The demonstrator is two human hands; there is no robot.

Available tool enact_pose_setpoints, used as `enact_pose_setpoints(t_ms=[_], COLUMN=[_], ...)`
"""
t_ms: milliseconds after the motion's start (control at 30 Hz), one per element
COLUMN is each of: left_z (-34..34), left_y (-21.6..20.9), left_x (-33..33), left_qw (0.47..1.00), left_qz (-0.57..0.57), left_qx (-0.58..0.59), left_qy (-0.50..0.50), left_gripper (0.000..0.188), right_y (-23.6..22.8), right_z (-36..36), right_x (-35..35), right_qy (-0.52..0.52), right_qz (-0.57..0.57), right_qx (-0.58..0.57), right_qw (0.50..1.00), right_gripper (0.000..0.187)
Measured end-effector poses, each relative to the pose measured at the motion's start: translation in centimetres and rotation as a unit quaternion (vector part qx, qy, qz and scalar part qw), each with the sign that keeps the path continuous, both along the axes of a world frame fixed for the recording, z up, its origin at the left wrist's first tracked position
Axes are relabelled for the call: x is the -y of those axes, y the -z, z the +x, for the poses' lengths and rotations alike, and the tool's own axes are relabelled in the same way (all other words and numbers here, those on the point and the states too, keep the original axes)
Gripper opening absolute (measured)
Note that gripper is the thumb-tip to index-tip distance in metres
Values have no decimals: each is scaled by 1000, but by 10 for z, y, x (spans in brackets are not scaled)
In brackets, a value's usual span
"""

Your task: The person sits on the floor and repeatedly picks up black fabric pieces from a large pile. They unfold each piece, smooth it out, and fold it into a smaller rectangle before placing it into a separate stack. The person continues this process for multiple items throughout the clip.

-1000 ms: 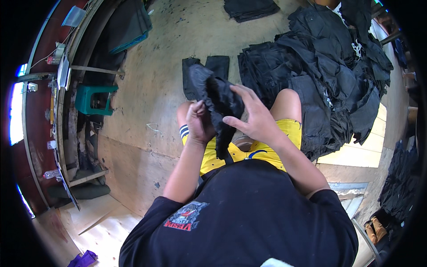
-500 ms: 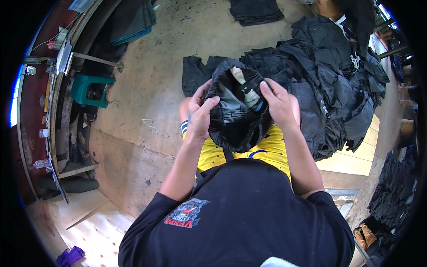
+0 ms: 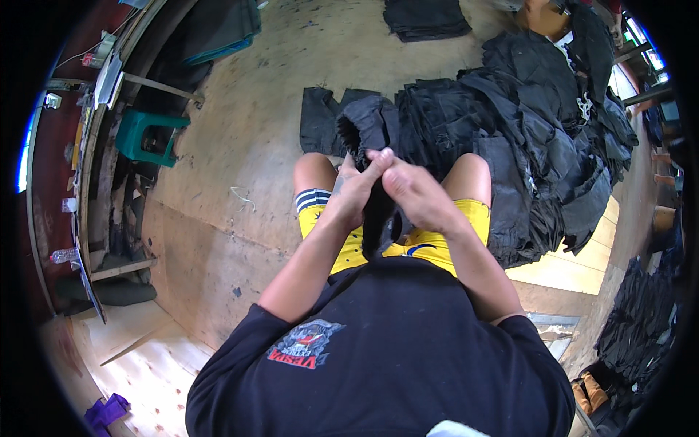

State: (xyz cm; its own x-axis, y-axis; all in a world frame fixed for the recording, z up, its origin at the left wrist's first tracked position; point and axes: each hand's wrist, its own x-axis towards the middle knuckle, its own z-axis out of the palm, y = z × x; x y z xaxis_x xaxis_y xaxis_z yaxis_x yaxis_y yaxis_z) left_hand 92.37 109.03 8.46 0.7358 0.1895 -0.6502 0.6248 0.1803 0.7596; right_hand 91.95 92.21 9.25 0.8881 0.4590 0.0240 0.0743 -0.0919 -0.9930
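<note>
A black garment [image 3: 373, 120] with a gathered elastic waistband hangs between my knees, bunched together so its opening is narrow and turned to the left. My left hand [image 3: 353, 193] grips the waistband from the left side, thumb on top. Close against it, my right hand [image 3: 422, 200] is closed at the garment's right side, slightly blurred, its fingertips partly hidden. The two thumbs nearly meet over the band. Below the hands, the lower part of the garment drops over my yellow shorts [image 3: 470, 226].
A large heap of black garments [image 3: 524, 124] spreads to my right. Beyond it lies a folded dark stack [image 3: 426, 18]. A green plastic stool [image 3: 135, 138] stands at the left by a wooden frame. Purple cloth [image 3: 108, 415] lies at the lower left.
The waistband was stretched wide open between both hands, showing its inside and a pale label. Now my hands have come together and the garment is collapsed and turned sideways.
</note>
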Motion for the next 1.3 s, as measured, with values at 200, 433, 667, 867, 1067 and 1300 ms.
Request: enact_pose_setpoints(t_ms=[200,433,667,867,1067,1300], left_z=[48,53,24,-15,-67,-82], left_y=[55,25,25,36,60,69], left_x=[-80,-212,-259,-276,-292,-289], left_qw=[944,877,821,814,805,776], left_qz=[-290,-264,-186,-170,-123,-120], left_qx=[30,237,327,284,245,230], left_qy=[-158,-326,-430,-477,-525,-574], left_gripper=[50,56,61,58,55,52], right_y=[26,48,108,146,143,153], right_z=[11,13,-10,-37,-24,-18], right_x=[18,121,180,122,106,108], right_qy=[38,294,385,229,233,228], right_qz=[121,110,-164,-507,-515,-512], right_qx=[-80,-129,-105,75,36,37], right_qw=[989,941,902,827,825,827], right_gripper=[45,33,35,64,64,64])
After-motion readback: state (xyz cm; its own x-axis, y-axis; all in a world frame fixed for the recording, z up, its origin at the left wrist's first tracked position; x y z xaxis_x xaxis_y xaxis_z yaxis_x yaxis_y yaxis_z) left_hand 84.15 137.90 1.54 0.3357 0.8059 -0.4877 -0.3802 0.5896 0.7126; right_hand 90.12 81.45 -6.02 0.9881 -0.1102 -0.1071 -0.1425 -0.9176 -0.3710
